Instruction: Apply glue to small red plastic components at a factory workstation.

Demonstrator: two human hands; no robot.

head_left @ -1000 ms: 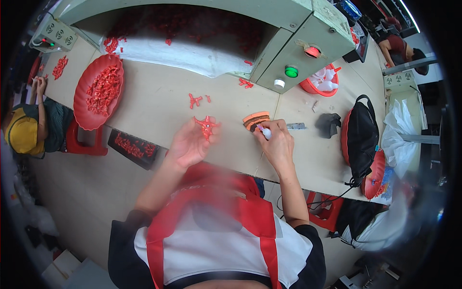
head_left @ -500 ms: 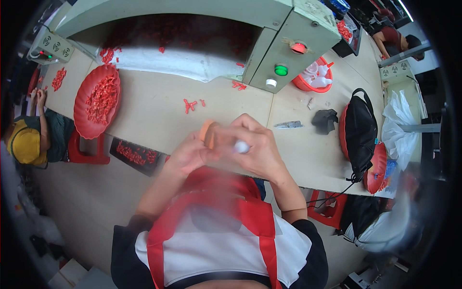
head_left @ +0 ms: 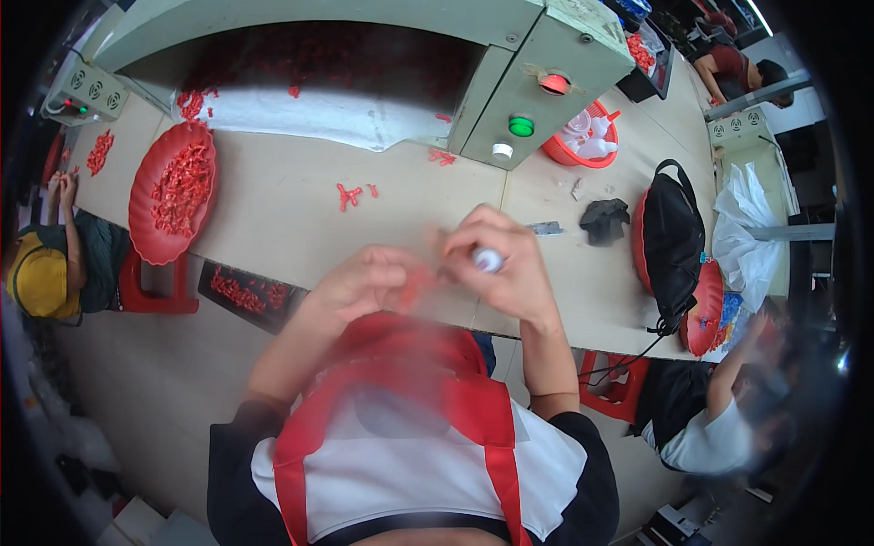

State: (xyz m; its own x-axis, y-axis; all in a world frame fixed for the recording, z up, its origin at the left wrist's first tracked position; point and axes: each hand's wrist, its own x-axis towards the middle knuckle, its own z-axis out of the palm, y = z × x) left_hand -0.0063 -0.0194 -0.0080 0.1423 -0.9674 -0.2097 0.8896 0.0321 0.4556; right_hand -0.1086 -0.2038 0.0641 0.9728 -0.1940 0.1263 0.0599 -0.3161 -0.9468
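Across the view, a pale table (head_left: 273, 173). Along its far side, a pale green machine (head_left: 487, 118). At the table's left end, a scalloped red dish (head_left: 146, 232) with a heap of red parts (head_left: 177, 191); toward the right end, a black bag (head_left: 675, 246). Just right of the machine, a red basket (head_left: 557, 153) with white containers (head_left: 592, 146). Above the near edge, close together: left hand (head_left: 364, 282), narrow, fingers pinched; right hand (head_left: 505, 264), curled. Farther right, a dark cloth (head_left: 604, 222). Inside the right hand's grip, a white bottle (head_left: 488, 260), end-on. Beyond that hand, a flat strip (head_left: 546, 228). At the left fingertips, a red piece (head_left: 414, 288), too blurred for its shape to tell. Ahead on the table, a branched part (head_left: 348, 197); just beside it, a smaller bit (head_left: 372, 190).
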